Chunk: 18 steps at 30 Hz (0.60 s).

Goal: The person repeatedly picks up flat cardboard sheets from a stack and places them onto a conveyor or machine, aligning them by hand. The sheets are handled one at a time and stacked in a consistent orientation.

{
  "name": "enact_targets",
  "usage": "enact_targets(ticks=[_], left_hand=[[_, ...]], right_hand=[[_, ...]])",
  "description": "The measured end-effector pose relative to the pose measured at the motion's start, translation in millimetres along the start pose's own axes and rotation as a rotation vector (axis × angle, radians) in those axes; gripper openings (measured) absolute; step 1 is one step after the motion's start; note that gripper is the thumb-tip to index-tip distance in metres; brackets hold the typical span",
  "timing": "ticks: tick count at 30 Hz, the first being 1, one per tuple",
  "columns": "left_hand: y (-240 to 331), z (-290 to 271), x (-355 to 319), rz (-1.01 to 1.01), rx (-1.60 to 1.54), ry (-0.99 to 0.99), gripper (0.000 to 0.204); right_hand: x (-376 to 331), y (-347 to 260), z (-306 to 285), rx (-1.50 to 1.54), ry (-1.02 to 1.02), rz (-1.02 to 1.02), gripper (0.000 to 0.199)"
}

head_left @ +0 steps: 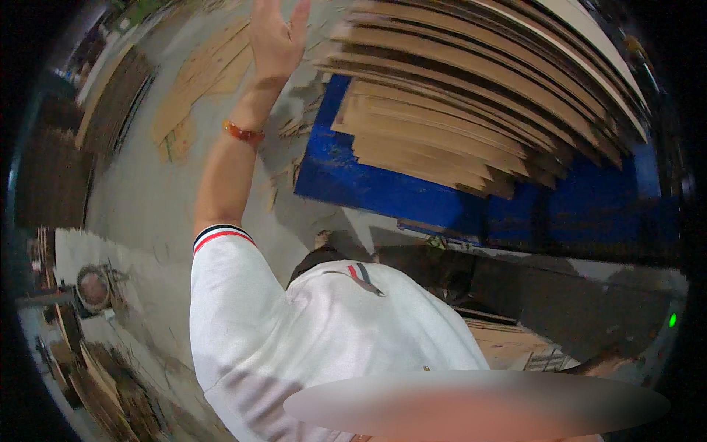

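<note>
The left hand (276, 37) reaches out with fingers (298, 16) spread and empty, just beside fanned brown cardboard sheets (471, 96) stacked on a blue pallet (368, 184); below lies grey concrete floor (147, 206) littered with cardboard scraps (195, 88).

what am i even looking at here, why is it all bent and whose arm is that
This is one picture from a wide fisheye camera worn on a person's head, looking down, so straight edges bow toward the rim. No machine is here, only a person with bare hands. The raised arm in the white shirt sleeve is the wearer's left; the left hand is open with fingers spread, holding nothing, beside a stack of cardboard sheets. An orange bracelet sits on that wrist. The stack rests on a blue platform standing on a grey floor, where more cardboard pieces lie. The right hand is not clearly in view.
</note>
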<state>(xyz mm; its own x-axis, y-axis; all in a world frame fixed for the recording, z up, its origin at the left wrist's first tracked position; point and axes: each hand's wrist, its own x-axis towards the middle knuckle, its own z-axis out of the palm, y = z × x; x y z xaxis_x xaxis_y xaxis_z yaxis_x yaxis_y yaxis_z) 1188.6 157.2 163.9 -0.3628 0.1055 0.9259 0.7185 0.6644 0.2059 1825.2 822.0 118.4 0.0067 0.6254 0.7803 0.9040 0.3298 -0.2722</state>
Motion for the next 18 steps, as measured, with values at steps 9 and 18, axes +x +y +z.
enact_targets(ticks=[9, 18], left_hand=[[-131, -113, -214, -0.328, 0.053, -0.817, 0.04], [-181, -277, -399, -1.223, -0.069, -1.526, 0.043]], right_hand=[[-179, -388, -56, 0.586, 0.25, -0.847, 0.031], [-233, -705, -175, 0.624, 0.294, -0.971, 0.032]])
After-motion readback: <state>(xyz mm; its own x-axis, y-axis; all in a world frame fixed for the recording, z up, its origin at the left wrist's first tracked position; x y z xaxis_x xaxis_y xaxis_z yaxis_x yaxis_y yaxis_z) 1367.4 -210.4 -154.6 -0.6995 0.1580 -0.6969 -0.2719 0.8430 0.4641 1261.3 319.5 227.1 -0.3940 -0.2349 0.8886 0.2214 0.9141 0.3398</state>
